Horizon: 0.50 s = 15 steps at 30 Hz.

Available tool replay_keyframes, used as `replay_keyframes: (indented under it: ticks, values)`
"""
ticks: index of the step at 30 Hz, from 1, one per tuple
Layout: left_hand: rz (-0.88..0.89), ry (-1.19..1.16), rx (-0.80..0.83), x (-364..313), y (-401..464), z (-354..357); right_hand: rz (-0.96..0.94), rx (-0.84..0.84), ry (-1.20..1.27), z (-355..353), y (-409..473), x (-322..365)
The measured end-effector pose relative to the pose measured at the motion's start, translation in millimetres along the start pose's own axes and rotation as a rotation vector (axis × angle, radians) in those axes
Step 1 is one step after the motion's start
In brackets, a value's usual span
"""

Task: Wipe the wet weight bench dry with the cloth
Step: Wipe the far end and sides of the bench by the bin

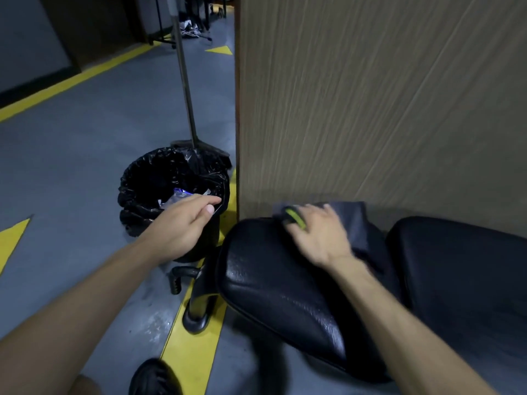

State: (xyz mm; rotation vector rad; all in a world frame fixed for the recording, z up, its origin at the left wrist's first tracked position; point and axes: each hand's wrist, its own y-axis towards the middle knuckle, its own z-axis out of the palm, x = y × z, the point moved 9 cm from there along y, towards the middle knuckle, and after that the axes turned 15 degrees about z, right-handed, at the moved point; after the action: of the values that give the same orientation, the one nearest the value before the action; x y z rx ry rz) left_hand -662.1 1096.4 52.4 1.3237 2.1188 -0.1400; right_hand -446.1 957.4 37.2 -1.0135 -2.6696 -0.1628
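Observation:
The black padded weight bench (273, 283) lies low at the right, its seat pad near me and a second pad (462, 266) further right. A dark grey cloth (356, 220) with a yellow-green patch is spread over the far end of the seat pad, against the wall. My right hand (316, 235) presses flat on this cloth, blurred by motion. My left hand (185, 220) hovers left of the bench over the bin's rim, fingers loosely apart, holding nothing.
A black bin (148, 195) with a bin liner and some wrappers stands left of the bench. A broom handle (185, 81) leans up behind it. A wood-grain wall panel (370, 95) backs the bench. Yellow floor lines (194, 346) run under the bench foot (196, 317). My shoe (154, 377) is at the bottom.

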Motion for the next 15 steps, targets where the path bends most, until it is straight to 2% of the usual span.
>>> replay_keyframes:
  ticks: [3,6,9,12,13,15]
  values:
    - [0.005,0.002,0.038,-0.4,16.4,7.7,-0.246,0.060,0.020,15.2,-51.2,49.0]
    - [0.024,0.014,0.059,1.0,33.7,14.6,-0.353,0.103,0.034,8.0,-71.9,21.9]
    - [0.045,-0.007,0.078,-0.3,46.9,23.7,-0.166,0.035,0.045,-15.8,-32.8,-48.4]
    - [0.093,-0.011,0.113,-2.6,49.8,32.1,0.341,-0.023,0.147,-44.1,14.7,-131.3]
    - [0.108,-0.008,0.128,-2.4,49.5,35.0,0.419,-0.025,0.187,-43.9,18.7,-139.4]
    - [0.132,0.004,0.152,-2.9,50.1,39.1,0.344,-0.053,0.191,-32.5,6.8,-121.8]
